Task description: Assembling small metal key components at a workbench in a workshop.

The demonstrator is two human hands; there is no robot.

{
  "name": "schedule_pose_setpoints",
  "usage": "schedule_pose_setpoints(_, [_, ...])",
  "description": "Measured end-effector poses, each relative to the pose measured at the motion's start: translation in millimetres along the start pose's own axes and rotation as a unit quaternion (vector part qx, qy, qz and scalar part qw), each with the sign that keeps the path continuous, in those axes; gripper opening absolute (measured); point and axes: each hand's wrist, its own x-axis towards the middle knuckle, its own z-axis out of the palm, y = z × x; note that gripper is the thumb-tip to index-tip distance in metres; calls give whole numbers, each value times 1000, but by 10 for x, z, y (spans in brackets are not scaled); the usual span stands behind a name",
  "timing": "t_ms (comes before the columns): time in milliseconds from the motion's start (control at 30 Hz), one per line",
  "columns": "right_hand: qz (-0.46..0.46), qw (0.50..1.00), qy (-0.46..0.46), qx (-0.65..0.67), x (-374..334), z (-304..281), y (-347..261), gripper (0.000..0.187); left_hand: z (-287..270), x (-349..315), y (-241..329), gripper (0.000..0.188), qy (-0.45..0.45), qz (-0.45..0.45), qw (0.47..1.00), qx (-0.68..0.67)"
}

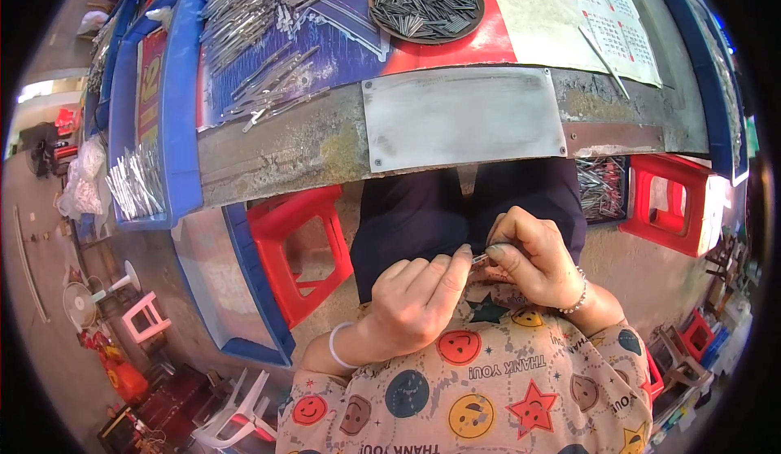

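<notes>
Pinching a small metal piece (479, 259), the left hand (415, 295) and the right hand (533, 263) meet almost fingertip to fingertip above the lap. Both grips are narrow. Only a short silvery stretch of the piece shows in the gap between the hands; the fingers cover the rest, so its full length and shape cannot be told. The left hand's thumb is hard to make out behind its folded fingers, and the right hand's lower fingers curl partly out of sight.

Close beneath both hands, a patterned shirt (476, 348) bounds the room toward the body. Ahead of them, dark trousers (407, 218) run on until the bench (277, 157) hides the knees. The bench's front edge stands apart from the fingertips, a grey metal plate (464, 118) fixed along it straight ahead. Farther beyond, a round dish (423, 41) of dark pins and, ahead to the left, a heap of silvery rods (244, 15) are cut off by the top of the view.

A red stool (272, 238) and a blue tray (256, 283) flank the left hand; bare floor (618, 271) lies beside the right hand.
</notes>
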Motion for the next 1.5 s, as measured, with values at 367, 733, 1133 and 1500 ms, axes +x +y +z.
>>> schedule_pose_setpoints(367, [109, 983, -14, 148, 111, 81, 69, 18, -36, -25, -122, 34, 14, -39, 999, 3])
schedule_pose_setpoints(733, [89, 978, 1, 190, 269, 184, 100, 21, -193, -100, -305, 27, 52, -64, 997, -4])
schedule_pose_setpoints(1133, [49, 998, -25, 5, 461, 303, -76, 10, -240, -161, -404, 29, 43, -46, 998, -7])
schedule_pose_setpoints(1500, [-11, 998, -32, -48, 547, 326, -139, 7, -315, -136, -435, 28, 47, -58, 997, -3])
